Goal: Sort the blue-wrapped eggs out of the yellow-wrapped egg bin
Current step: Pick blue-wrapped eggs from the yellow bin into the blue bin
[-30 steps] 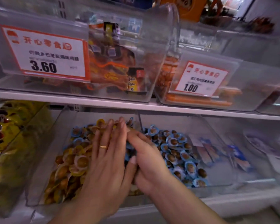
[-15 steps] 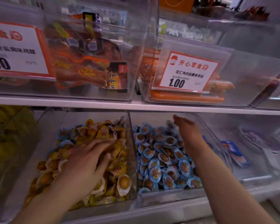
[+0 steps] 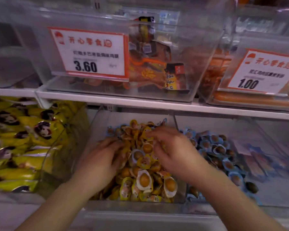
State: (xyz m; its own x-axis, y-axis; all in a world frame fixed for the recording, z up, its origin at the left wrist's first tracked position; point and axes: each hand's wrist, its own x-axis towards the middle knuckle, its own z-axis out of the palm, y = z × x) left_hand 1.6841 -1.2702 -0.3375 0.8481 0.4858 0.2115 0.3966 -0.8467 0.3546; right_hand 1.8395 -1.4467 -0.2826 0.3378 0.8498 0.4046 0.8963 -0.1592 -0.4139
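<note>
Shop shelving, two tiers of clear plastic bins. Upper shelf [image 3: 107, 101]: bin with price tag "3.60" [image 3: 88, 53] holding orange and brown snack packets [image 3: 150, 69]; to its right, bin with price tag "1.00" [image 3: 264, 72] holding sausages [image 3: 250, 99].

Lower tier, left: bin of yellow packets [image 3: 23, 144] printed with a cartoon face.

Lower tier, centre: yellow-wrapped egg bin [image 3: 137, 205], heaped with yellow-wrapped eggs [image 3: 144, 180]; a few blue-wrapped eggs [image 3: 109, 130] show at the back of the heap, along its far edge.

Lower tier, right of centre: bin of blue-wrapped eggs [image 3: 223, 157], set just beside the yellow bin. Further right, some blue flat packets [image 3: 257, 162], blurred.

Left hand [image 3: 98, 160]: palm down on the left side of the yellow heap, fingers spread and reaching into the eggs; motion blur, cannot tell whether it holds anything.

Right hand [image 3: 177, 152]: over the right side of the same heap, fingers bent towards the eggs; blurred, grasp cannot be told.
</note>
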